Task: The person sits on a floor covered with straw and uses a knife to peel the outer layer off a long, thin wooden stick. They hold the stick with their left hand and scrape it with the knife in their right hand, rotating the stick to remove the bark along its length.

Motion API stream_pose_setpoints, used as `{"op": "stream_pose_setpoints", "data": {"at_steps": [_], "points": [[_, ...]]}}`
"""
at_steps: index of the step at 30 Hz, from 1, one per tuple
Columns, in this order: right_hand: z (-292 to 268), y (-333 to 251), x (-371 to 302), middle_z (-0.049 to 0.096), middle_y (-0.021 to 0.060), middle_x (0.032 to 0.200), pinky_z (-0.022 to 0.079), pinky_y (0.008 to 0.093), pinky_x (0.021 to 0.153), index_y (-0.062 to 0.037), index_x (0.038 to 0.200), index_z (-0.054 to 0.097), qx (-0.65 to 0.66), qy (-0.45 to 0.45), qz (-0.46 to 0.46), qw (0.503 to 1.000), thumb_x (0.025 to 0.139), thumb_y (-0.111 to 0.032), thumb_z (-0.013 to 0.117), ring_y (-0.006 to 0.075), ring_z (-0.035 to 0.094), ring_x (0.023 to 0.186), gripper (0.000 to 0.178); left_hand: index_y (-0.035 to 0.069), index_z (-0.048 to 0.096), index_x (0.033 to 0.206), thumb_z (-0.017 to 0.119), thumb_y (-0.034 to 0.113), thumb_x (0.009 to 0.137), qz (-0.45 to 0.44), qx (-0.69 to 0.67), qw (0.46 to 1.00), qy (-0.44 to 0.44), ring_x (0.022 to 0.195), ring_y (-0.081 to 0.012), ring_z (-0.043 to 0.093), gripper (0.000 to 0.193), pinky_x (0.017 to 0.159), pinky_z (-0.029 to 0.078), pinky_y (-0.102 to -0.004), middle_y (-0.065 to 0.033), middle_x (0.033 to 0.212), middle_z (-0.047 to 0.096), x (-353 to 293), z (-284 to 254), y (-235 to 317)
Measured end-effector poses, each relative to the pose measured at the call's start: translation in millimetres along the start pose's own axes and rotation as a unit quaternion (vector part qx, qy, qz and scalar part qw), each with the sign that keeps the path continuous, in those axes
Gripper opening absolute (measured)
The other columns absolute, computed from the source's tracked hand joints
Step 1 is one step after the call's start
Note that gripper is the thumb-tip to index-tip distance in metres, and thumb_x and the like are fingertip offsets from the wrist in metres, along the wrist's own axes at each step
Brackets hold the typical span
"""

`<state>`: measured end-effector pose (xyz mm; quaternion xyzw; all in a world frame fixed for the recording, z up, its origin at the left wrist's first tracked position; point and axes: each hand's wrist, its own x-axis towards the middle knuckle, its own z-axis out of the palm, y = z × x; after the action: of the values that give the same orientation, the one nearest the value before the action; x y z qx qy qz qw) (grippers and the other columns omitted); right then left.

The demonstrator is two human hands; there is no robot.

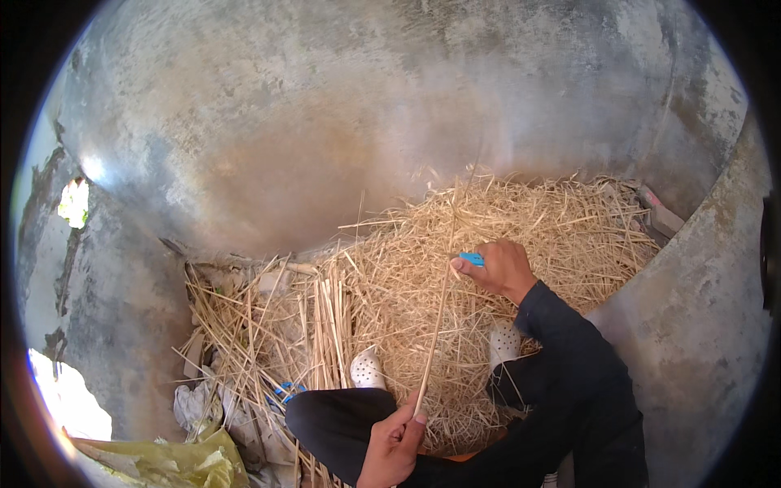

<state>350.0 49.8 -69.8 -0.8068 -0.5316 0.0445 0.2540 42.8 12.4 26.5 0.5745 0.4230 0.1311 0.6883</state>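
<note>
A long, thin straw-coloured stalk (439,325) runs from low in the middle up and away over the straw. Its near end is pinched between the thumb and fingers of my left hand (393,449), by my bent knee. Farther up, my right hand (500,271) closes round a small blue-handled tool (471,259), with the thumb tip against the stalk. Any blade on the tool is hidden or too small to make out. Under both hands spreads a thick heap of loose straw shavings (537,220).
Left of my white shoe (368,370) lies a bundle of straight stalks (327,333). A yellow-green plastic sheet (175,460) sits at the lower left, near blue string (285,392). Concrete walls (325,106) enclose the far side and both flanks. Bricks (663,215) lie at the right corner.
</note>
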Motion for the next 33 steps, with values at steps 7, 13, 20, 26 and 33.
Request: {"op": "stream_pose_setpoints", "data": {"at_steps": [7, 13, 20, 26, 33], "points": [[10, -49, -39, 0.052, 0.0102, 0.046, 0.041, 0.0422, 0.045, -0.0092, 0.055, 0.062, 0.039, 0.018, -0.148, 0.988, 0.079, -0.08, 0.037, 0.0264, 0.053, 0.042, 0.079, 0.001, 0.051, 0.128, 0.05, 0.012, 0.097, 0.061, 0.0, 0.998, 0.005, 0.055, -0.0013, 0.032, 0.033, 0.049, 0.024, -0.0186, 0.0088, 0.064, 0.039, 5, -6, -2], [-11, 39, 20, 0.055, 0.0104, 0.05, 0.043, 0.0398, 0.044, -0.0069, 0.055, 0.062, -0.079, 0.073, 0.03, 0.994, 0.079, -0.081, 0.037, 0.0268, 0.057, 0.047, 0.082, 0.003, 0.06, 0.118, 0.051, 0.017, 0.097, 0.06, 0.02, 0.997, -0.051, 0.055, -0.0035, 0.03, 0.027, 0.049, 0.023, -0.0214, 0.0074, 0.061, 0.037, -18, 1, -11], [-11, 42, 28, 0.052, 0.0101, 0.049, 0.045, 0.0427, 0.047, -0.0045, 0.053, 0.056, -0.041, 0.07, 0.105, 0.991, 0.078, -0.081, 0.038, 0.0275, 0.057, 0.047, 0.083, -0.001, 0.045, 0.135, 0.046, 0.014, 0.099, 0.031, 0.042, 0.997, -0.057, 0.049, -0.001, 0.031, 0.039, 0.047, 0.026, -0.0175, 0.0078, 0.061, 0.037, -5, -1, -12], [-21, -38, -35, 0.054, 0.0127, 0.05, 0.046, 0.0426, 0.048, -0.003, 0.056, 0.059, 0.014, -0.049, -0.024, 0.998, 0.076, -0.084, 0.036, 0.0303, 0.056, 0.047, 0.086, -0.002, 0.039, 0.136, 0.04, 0.015, 0.098, -0.031, -0.258, 0.963, -0.073, 0.037, -0.0059, 0.031, 0.042, 0.047, 0.035, -0.0215, 0.0041, 0.053, 0.033, 22, -29, -28], [1, -39, -24, 0.054, 0.0151, 0.049, 0.045, 0.0428, 0.046, -0.0025, 0.056, 0.061, 0.03, -0.03, -0.02, 0.999, 0.074, -0.085, 0.035, 0.0292, 0.058, 0.048, 0.089, -0.002, 0.037, 0.138, 0.041, 0.014, 0.098, -0.026, -0.245, 0.966, -0.079, 0.037, -0.0056, 0.031, 0.043, 0.047, 0.033, -0.021, 0.0048, 0.054, 0.033, 11, -21, -15]]}}
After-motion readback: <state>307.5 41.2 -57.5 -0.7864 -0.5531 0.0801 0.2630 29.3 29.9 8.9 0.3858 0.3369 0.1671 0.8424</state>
